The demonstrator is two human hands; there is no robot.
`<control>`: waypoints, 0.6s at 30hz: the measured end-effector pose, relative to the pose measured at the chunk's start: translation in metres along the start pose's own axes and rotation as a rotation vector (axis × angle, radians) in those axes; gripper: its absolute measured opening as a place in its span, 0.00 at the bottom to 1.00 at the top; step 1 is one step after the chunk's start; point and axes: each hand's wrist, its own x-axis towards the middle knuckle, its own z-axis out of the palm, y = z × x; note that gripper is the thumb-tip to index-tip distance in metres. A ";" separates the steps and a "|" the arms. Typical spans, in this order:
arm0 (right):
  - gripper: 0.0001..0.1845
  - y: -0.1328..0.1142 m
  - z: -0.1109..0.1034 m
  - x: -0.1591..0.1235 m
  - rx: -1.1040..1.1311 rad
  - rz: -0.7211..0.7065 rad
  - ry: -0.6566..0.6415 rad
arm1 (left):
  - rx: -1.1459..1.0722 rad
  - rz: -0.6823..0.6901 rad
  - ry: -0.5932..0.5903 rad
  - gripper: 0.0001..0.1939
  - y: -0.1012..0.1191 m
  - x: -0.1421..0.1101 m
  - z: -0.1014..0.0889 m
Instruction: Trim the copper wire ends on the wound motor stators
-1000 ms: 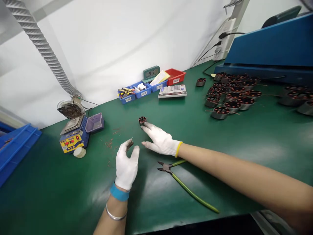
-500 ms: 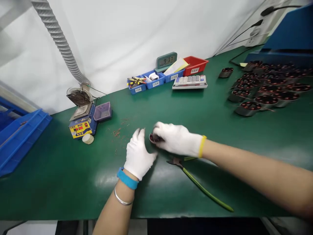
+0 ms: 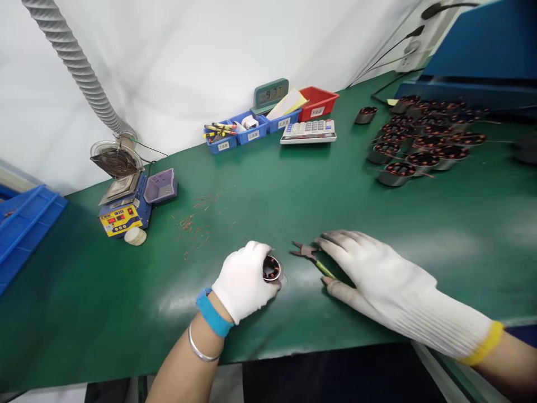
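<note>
In a white glove, my left hand (image 3: 245, 280) wraps round a motor stator (image 3: 272, 270), a short metal ring with copper windings inside. It rests on the green table, and a thin wire sticks out at its right side. My gloved right hand (image 3: 373, 280) is over a pair of cutting pliers (image 3: 305, 251) with green handles. Its fingers are spread, with fingertips and thumb close to the handles; whether they touch is unclear. The jaws point left towards the stator, and my palm hides most of the handles.
Several more stators (image 3: 396, 173) stand grouped at the right rear, one (image 3: 366, 115) apart. Copper wire scraps (image 3: 187, 223) lie left of centre. A solder pot (image 3: 123, 215) and purple tray (image 3: 161, 186) stand at left. Behind are a calculator (image 3: 308, 132), clock (image 3: 271, 94) and red bin (image 3: 319, 103).
The stator has gone from my right hand to my left, nearer the table's front edge. My right hand has moved right and spread over the pliers. The view has shifted slightly.
</note>
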 end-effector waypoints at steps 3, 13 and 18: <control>0.32 -0.016 -0.011 0.020 0.032 -0.012 -0.015 | 0.025 0.030 0.019 0.15 0.005 -0.004 -0.002; 0.15 -0.068 0.009 0.075 0.322 0.051 -0.215 | -0.295 -0.023 0.247 0.10 -0.002 -0.007 0.006; 0.22 -0.063 0.009 0.075 0.336 0.042 -0.267 | -1.114 -0.445 0.185 0.13 -0.015 0.009 0.012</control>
